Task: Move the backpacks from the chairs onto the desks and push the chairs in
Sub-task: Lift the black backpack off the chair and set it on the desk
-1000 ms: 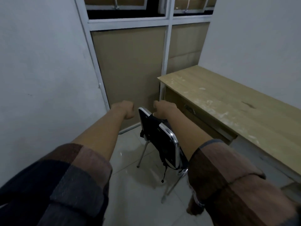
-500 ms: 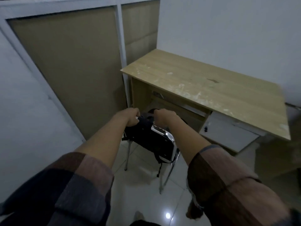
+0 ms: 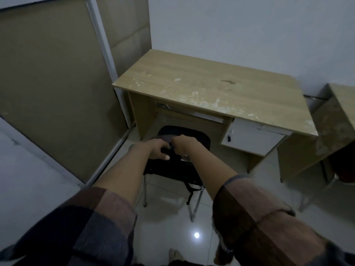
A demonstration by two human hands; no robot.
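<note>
A black backpack (image 3: 172, 169) hangs over the backrest of a metal-legged chair (image 3: 196, 202), its straps dangling behind. The chair's black seat (image 3: 194, 135) faces the kneehole of a wooden desk (image 3: 211, 89), just in front of it. My left hand (image 3: 158, 151) and my right hand (image 3: 185, 145) are close together at the top of the backrest, both closed on the backpack's top and its greyish handle loop (image 3: 166, 138). The backrest's upper edge is mostly hidden by the bag and my hands.
A white drawer unit (image 3: 251, 140) sits under the desk's right side. A second desk (image 3: 342, 104) stands at the right with a reddish object (image 3: 345, 169) and another chair's legs (image 3: 305, 200) below it. A beige partition (image 3: 53, 93) is on the left, a white wall behind.
The view has swung from the partition to face the desk squarely. The chair now stands in front of the kneehole. My hands have come together on the backpack's top.
</note>
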